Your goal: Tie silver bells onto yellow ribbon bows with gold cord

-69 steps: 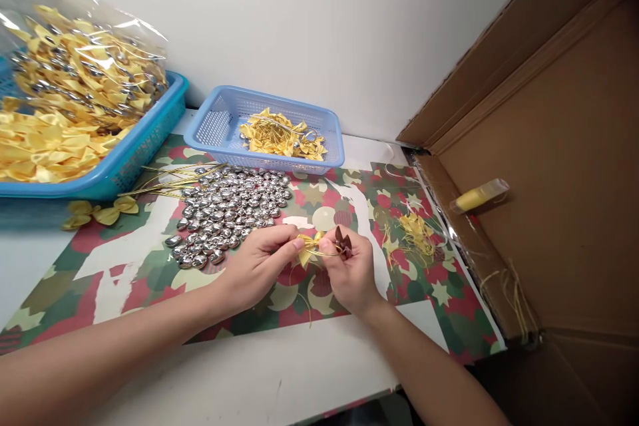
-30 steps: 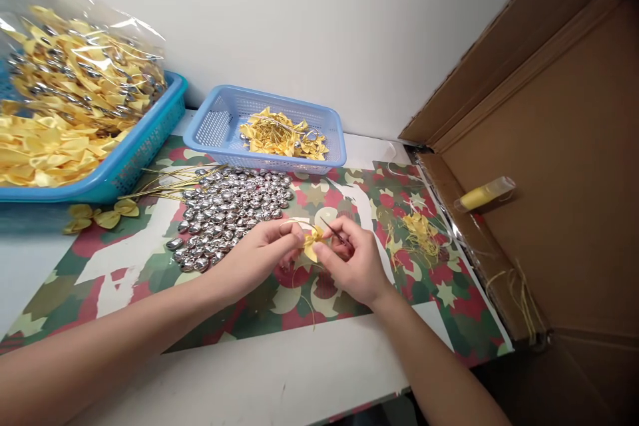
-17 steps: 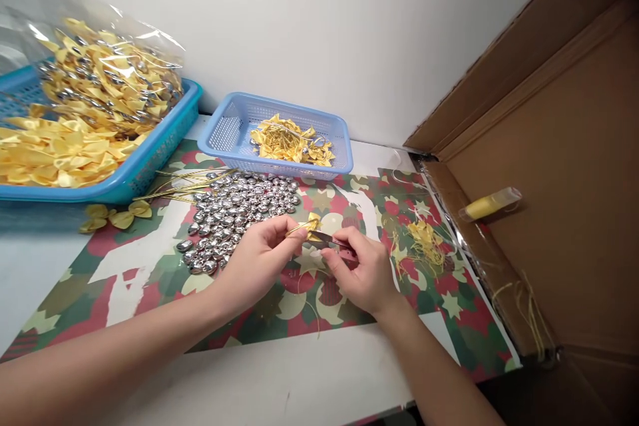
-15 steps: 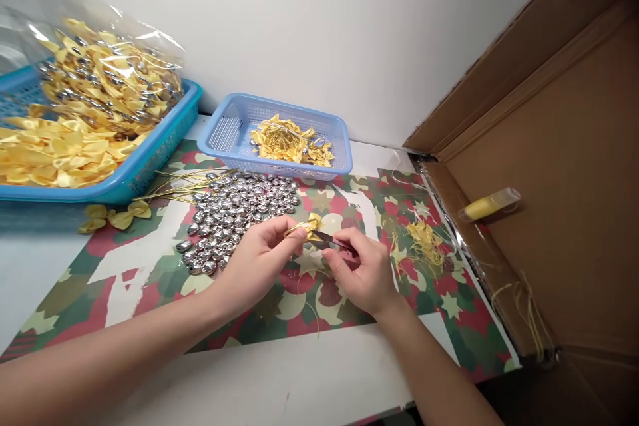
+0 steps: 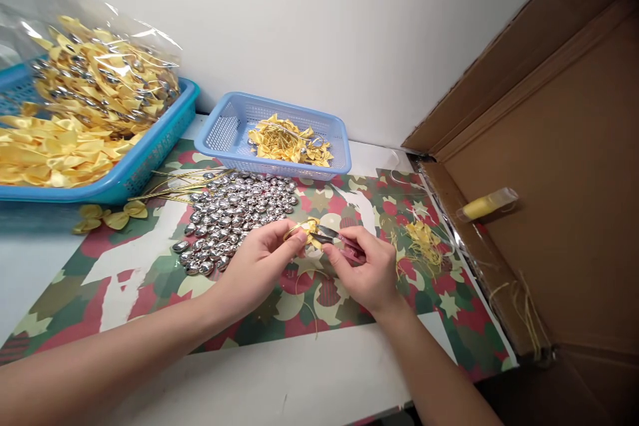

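The step in hand looks like trimming: dark-bladed snips with pinkish handles (image 5: 327, 231) stand with their blades parted, tips right up against a small yellow satin ribbon bow (image 5: 314, 223). Whether a thread lies between the blades is too small to tell. Closing them would call for a steady bow and a careful aim, with the thin gold cord loop (image 5: 288, 234) kept clear, since a slip could nick the ribbon or that cord.

The bow is held just above the red, green and cream patterned paper sheet (image 5: 329, 293), midway between the left and right edges of the white tabletop (image 5: 239, 379). The left hand's (image 5: 262, 254) grip is a tight pinch of thumb and index finger on the bow's left side, by the cord. The right hand (image 5: 368, 271) has its grip curled partly closed around the handles, thumb low and index finger above, the snips aimed leftward.

Both forearms reach in over the front edge, the left at a long shallow slant, the right more steeply from the front right corner. Beyond the left hand lies a spread of shiny silver bead-like pieces (image 5: 239, 213); a light-blue mesh plastic basket (image 5: 222, 133) of yellow bows stands near the back edge.
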A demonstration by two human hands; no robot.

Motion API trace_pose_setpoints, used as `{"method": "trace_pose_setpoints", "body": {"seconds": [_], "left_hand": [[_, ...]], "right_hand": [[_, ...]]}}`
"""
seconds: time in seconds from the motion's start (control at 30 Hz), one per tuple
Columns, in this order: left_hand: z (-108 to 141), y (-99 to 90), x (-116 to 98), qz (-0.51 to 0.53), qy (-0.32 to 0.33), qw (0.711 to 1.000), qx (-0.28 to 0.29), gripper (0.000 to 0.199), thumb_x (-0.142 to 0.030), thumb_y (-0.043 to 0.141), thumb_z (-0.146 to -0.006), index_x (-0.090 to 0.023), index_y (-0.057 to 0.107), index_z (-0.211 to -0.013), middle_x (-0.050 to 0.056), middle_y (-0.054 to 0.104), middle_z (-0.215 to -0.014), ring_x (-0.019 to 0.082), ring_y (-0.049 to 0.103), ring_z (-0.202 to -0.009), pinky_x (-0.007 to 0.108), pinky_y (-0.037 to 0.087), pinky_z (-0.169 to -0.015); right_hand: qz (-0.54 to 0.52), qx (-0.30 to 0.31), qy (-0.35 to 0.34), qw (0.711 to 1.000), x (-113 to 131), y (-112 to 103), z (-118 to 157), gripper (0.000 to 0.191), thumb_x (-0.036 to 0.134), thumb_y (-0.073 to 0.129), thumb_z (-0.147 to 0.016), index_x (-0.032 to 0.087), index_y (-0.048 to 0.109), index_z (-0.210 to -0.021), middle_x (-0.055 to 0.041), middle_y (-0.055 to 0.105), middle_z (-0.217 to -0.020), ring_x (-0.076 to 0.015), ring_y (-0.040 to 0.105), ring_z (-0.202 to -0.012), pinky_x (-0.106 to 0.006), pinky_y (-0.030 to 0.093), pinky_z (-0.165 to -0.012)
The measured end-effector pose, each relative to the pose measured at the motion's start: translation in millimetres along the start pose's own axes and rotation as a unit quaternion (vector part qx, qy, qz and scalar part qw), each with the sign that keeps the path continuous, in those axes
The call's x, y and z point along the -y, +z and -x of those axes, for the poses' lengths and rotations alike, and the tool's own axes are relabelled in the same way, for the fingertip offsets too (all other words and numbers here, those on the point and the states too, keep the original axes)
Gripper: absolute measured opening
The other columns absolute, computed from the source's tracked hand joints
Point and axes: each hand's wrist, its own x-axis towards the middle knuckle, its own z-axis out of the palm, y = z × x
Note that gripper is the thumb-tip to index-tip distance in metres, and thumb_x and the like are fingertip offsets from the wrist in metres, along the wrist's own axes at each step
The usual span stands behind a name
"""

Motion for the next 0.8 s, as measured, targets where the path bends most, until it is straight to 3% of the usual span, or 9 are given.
{"method": "trace_pose_setpoints", "body": {"seconds": [0.2,0.8], "left_hand": [[0.8,0.2,1.6,0.018,0.008,1.000,0.000,0.029,-0.043,0.056,-0.088,-0.019,0.057,-0.072,-0.003,0.052,-0.068,0.011,0.047,-0.065,0.023,0.038,-0.059],[-0.4,4.6,-1.5,0.044,0.021,0.999,0.004,0.023,-0.038,0.054,-0.089,-0.020,0.058,-0.074,-0.002,0.055,-0.071,0.012,0.049,-0.065,0.022,0.043,-0.061]], "right_hand": [[-0.035,0.028,0.036,0.998,3.6,-0.2,0.6,0.015,0.028,0.064,-0.083,0.016,0.059,-0.076,0.0062,0.047,-0.052,-0.0057,0.042,-0.043,-0.016,0.035,-0.043],[-0.039,0.003,0.083,0.996,4.9,5.6,3.1,0.017,0.030,0.065,-0.083,0.017,0.058,-0.075,0.0066,0.043,-0.051,-0.0054,0.039,-0.043,-0.017,0.033,-0.041]]}}
